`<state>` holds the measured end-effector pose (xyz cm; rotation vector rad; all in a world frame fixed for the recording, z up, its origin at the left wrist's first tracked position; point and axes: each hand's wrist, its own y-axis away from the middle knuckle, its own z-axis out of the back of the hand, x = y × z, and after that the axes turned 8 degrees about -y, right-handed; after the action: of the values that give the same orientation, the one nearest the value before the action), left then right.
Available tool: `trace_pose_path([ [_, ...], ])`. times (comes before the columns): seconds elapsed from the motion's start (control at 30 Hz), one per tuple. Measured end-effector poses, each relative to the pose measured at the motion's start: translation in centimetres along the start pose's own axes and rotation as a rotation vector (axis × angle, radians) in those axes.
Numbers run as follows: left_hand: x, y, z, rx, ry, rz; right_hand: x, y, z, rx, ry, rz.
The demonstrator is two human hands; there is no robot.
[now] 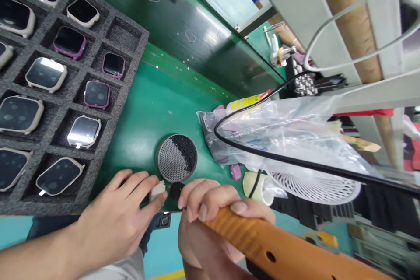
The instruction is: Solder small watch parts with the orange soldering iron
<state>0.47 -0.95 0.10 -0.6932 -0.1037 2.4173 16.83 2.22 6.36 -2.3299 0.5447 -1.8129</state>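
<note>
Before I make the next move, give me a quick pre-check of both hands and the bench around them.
1. Tool grip: ok. The right hand is wrapped around the orange tool.
2. Part held: ok. The left hand has the small pale part at its thumb and fingertips.
3. Tip contact: cannot tell. The black nose faces the part, but the very tip is too small to judge.
4. Cable: ok. The black cable crosses the plastic bag, apart from both hands.
5. No loose bits: not ok. A purple piece lies beside the bag.
</note>
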Motion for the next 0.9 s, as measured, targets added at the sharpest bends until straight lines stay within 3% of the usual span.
trace_pose_path([
  [0.13, -0.1, -0.1, 0.1, -0.013, 0.002, 0.012, -0.5, 0.7, 0.1, -0.002, 0.007, 0.011],
  [0.3, 0.0, -0.1, 0.1, -0.007, 0.012, 0.003, -1.3, 0.4, 1.9, 0.189, -0.067, 0.041],
  [0.4, 0.1, -0.1, 0.1, 0.003, 0.015, 0.004, -1.2, -0.7, 3.4, 0.441, -0.117, -0.081],
  [0.5, 0.2, -0.1, 0.1, 0.012, 0.025, -0.001, -0.6, -1.1, 4.2, 0.472, -0.057, -0.255],
  [0.63, 0.2, -0.1, 0.1, 0.009, 0.023, -0.005, 0.0, -0.2, 3.2, 0.374, -0.029, -0.305],
  [0.77, 0.2, -0.1, 0.1, -0.012, 0.010, 0.002, -0.7, 0.9, 0.5, 0.100, -0.016, -0.058],
  [0.9, 0.1, 0.1, 0.2, 0.026, -0.010, -0.011, -0.6, 0.3, -0.6, 0.003, 0.000, 0.015],
])
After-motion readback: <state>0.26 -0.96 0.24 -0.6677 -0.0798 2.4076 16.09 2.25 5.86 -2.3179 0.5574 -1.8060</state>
